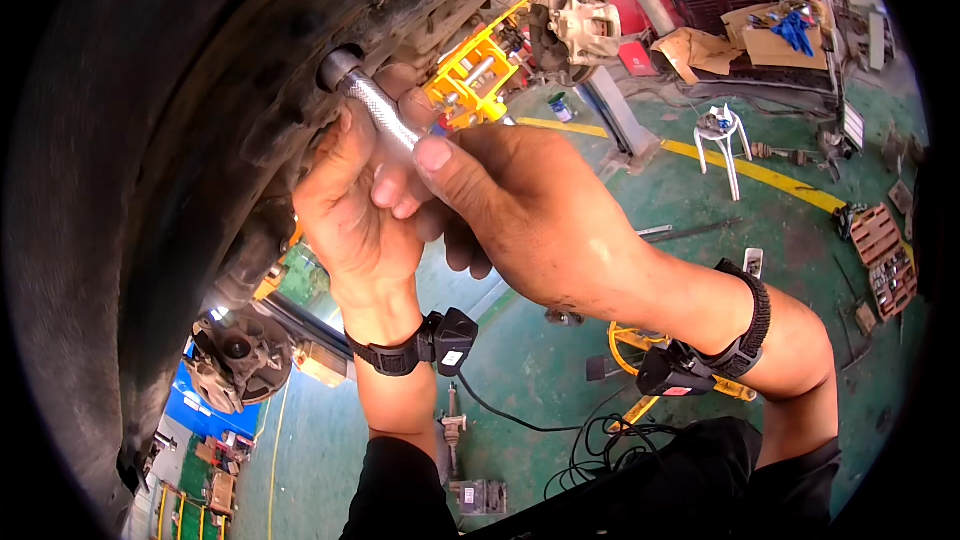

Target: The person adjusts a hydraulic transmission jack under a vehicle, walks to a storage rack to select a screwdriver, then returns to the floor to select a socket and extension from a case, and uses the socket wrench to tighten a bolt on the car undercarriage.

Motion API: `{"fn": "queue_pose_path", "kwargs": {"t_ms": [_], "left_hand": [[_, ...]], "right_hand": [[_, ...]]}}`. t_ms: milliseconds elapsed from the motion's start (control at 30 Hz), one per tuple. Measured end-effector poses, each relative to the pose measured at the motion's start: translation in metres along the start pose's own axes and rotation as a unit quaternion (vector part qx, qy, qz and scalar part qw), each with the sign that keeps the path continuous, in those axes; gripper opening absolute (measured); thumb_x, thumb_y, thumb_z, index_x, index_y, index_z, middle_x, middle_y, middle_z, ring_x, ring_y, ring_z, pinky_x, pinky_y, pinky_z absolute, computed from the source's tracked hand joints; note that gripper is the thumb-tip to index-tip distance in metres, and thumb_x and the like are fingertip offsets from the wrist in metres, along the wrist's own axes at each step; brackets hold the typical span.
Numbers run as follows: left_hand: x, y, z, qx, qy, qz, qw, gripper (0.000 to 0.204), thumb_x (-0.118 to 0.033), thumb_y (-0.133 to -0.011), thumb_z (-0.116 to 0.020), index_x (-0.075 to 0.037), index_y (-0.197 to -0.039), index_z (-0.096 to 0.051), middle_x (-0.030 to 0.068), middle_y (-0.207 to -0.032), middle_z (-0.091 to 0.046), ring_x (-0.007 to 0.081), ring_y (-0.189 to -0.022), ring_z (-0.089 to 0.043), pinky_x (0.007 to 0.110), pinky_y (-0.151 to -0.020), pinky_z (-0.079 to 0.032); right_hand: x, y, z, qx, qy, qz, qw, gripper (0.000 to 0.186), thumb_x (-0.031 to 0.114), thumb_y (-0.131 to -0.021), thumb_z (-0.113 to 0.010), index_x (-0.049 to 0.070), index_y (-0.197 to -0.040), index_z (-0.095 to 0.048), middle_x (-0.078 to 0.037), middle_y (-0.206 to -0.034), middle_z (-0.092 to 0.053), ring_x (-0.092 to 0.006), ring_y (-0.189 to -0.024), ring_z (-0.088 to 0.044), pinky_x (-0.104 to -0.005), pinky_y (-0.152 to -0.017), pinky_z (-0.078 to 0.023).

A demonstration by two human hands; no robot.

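Overhead, the dark underside of a vehicle (230, 70) fills the upper left. A silver tool with a knurled shaft (378, 110) slants up to it, and its dark socket-like end (338, 68) sits at a round opening there. My right hand (545, 210) is closed around the shaft's lower end, thumb lying along it. Beside the shaft, my left hand (360, 230) is raised with curled fingers against it, close under the vehicle; some of its fingertips are blurred or hidden. The lower end of the tool is covered by my right hand.
Behind my hands is a yellow metal frame (472, 80), near a brake caliper (588, 28). A hub assembly (240, 350) hangs at the lower left. Black cables (620, 455) trail below my wrists. Farther right are a white stool (720, 128) and an opened tool case (880, 250).
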State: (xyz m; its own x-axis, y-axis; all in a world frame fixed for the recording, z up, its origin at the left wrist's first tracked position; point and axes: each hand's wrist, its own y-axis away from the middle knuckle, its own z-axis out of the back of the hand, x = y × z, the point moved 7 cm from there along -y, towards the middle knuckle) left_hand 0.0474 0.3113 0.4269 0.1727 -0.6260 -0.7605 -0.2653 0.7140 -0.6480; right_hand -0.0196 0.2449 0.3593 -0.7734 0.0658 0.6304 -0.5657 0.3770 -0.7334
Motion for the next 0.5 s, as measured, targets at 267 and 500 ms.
{"fn": "queue_pose_path", "kwargs": {"t_ms": [267,500], "left_hand": [[0.001,0.001,0.001,-0.106,-0.018,-0.058,0.993,0.035,-0.025,-0.091,-0.058,0.006,-0.108,-0.053,0.0127,-0.086,-0.062,0.0141,-0.061,-0.055,0.020,-0.048,-0.046],[0.001,-0.001,-0.006,-0.112,-0.037,-0.068,0.991,0.037,-0.031,-0.088,-0.062,0.004,-0.102,-0.057,0.0086,-0.083,-0.061,0.0045,-0.050,-0.042,0.017,-0.041,-0.032]], "right_hand": [[0.009,0.003,-0.001,-0.008,0.066,0.036,0.997,0.034,0.030,-0.099,-0.046,0.001,-0.090,-0.061,-0.001,-0.064,-0.054,-0.0058,-0.051,-0.048,-0.0210,-0.045,-0.038],[0.008,0.002,-0.001,-0.017,-0.033,0.008,0.999,0.034,0.026,-0.089,-0.059,-0.007,-0.080,-0.058,-0.019,-0.068,-0.061,-0.0258,-0.067,-0.062,-0.0352,-0.061,-0.047]]}}
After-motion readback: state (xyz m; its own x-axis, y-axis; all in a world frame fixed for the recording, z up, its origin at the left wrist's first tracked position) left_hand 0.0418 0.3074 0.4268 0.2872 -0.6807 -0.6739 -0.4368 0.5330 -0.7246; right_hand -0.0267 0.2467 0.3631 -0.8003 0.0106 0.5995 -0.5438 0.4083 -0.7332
